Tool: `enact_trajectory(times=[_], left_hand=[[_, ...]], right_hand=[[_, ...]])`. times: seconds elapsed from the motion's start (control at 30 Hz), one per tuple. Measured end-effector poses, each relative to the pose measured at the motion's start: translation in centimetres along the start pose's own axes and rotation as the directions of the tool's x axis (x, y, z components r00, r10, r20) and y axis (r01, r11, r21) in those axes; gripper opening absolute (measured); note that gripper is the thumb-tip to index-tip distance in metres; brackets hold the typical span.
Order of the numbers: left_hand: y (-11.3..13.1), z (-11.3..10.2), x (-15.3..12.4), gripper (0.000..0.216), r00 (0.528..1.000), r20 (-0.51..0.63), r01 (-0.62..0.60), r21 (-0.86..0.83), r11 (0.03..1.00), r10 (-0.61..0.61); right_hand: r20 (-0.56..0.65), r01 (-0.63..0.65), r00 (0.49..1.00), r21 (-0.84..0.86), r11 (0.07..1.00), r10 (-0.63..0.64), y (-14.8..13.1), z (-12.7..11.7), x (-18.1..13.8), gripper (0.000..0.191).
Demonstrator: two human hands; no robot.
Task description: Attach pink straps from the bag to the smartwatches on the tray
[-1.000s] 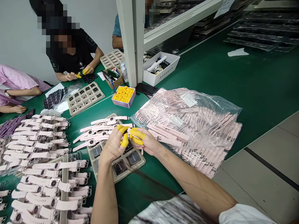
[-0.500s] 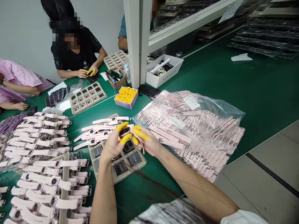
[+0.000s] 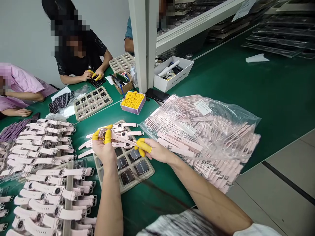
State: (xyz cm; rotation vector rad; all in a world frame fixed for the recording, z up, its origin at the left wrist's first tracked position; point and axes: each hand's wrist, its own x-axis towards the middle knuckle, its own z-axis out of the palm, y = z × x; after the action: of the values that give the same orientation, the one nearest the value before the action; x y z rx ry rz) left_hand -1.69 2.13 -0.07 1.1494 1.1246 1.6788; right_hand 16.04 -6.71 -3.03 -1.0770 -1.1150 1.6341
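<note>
My left hand (image 3: 103, 146), with yellow finger cots, pinches a pink watch (image 3: 102, 132) by its body over a short row of finished pink watches (image 3: 124, 133). My right hand (image 3: 151, 150), also in yellow cots, grips the free end of that watch's pink strap (image 3: 123, 139), which runs between the two hands. Both hands hover above a beige tray (image 3: 147, 172) of dark square watch bodies. A clear bag of pink straps (image 3: 204, 131) lies just right of my right hand.
Rows of assembled pink watches (image 3: 46, 164) fill the left of the green table (image 3: 246, 85). A box of yellow finger cots (image 3: 133, 101), a second tray (image 3: 91, 102), a white bin (image 3: 172, 73) and a white post (image 3: 144, 42) stand beyond. Other people work at the far left.
My left hand has moved left with the watch body, away from the right hand. The strap is now stretched out between the two hands; earlier both hands were close together around the watch.
</note>
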Motion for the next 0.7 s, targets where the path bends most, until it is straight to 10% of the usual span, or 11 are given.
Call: enact_trajectory(times=[0.13, 0.23, 0.33, 0.43, 0.7], left_hand=[[0.5, -1.1, 0.7, 0.041, 0.995, -0.077, -0.055, 0.09, 0.994, 0.062], [0.9, -1.8, 0.7, 0.042, 0.984, 0.172, 0.011, 0.235, 0.972, -0.053], [1.1, -1.4, -0.4, 0.035, 0.76, 0.621, -0.047, 0.346, 0.937, -0.192], [1.2, -0.6, -1.5, 0.035, 0.534, 0.838, -0.272, 0.298, 0.915, -0.114], [1.3, -0.8, -1.4, 0.049, 0.417, 0.909, -0.491, 0.218, 0.843, 0.008]], right_hand=[[-0.067, 0.036, 0.997, -0.037, 0.999, -0.038, 0.2, -0.5, 0.1, 0.045], [-0.168, 0.155, 0.975, 0.029, 0.988, -0.148, 0.0, -0.2, 0.0, 0.039], [-0.141, 0.225, 0.968, 0.131, 0.966, -0.206, -0.2, 0.6, -0.1, 0.037], [-0.086, 0.211, 0.977, 0.222, 0.952, -0.196, -0.2, 1.3, -0.1, 0.037], [0.016, 0.154, 0.986, 0.305, 0.94, -0.167, -0.3, 1.6, -0.3, 0.033]])
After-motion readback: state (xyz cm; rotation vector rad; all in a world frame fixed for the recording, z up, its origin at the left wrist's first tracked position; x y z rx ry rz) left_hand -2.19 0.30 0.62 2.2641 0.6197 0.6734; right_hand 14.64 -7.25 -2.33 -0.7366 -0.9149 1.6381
